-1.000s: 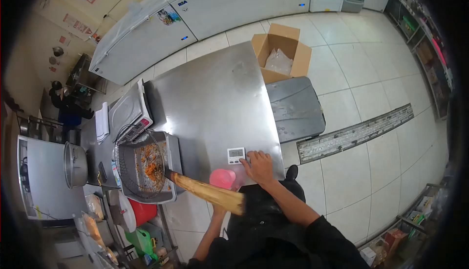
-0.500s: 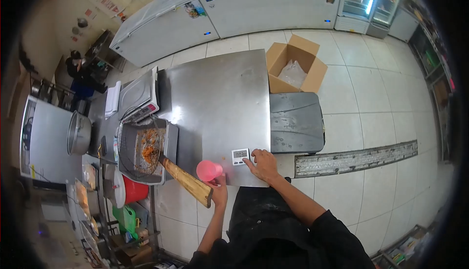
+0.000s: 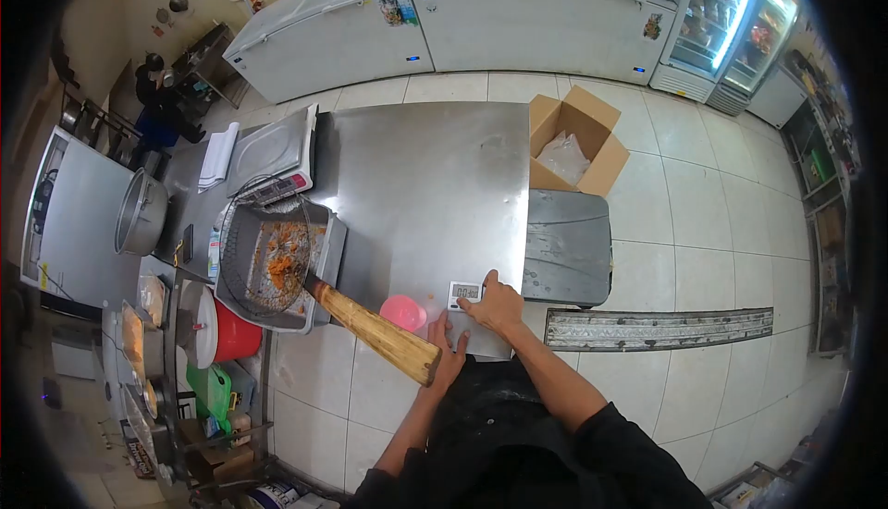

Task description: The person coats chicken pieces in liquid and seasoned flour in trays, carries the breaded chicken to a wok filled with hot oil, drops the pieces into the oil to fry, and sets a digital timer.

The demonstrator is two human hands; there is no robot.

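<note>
A small white timer [image 3: 465,295] lies on the steel table [image 3: 425,185] near its front edge. My right hand [image 3: 497,303] touches it from the right, a finger on its lower part, the fingers apart. Left of the timer is a pink cup [image 3: 403,312]. My left hand [image 3: 448,346] rests at the table edge just right of the cup, fingers apart and holding nothing. A wire strainer with a thick wooden handle [image 3: 375,329] lies over a grey tub [image 3: 335,248] with orange bits [image 3: 282,271] in it.
A scale [image 3: 270,153] and papers [image 3: 218,155] stand behind the tub. A metal pot [image 3: 141,212] is at the left, a red bucket [image 3: 237,329] below. An open cardboard box [image 3: 606,167] and dark lidded bin [image 3: 566,248] stand right of the table. A person [image 3: 159,93] is far left.
My left hand has let go of the pink cup and moved right toward the timer. My right hand stays at the timer. The camera view has shifted.
</note>
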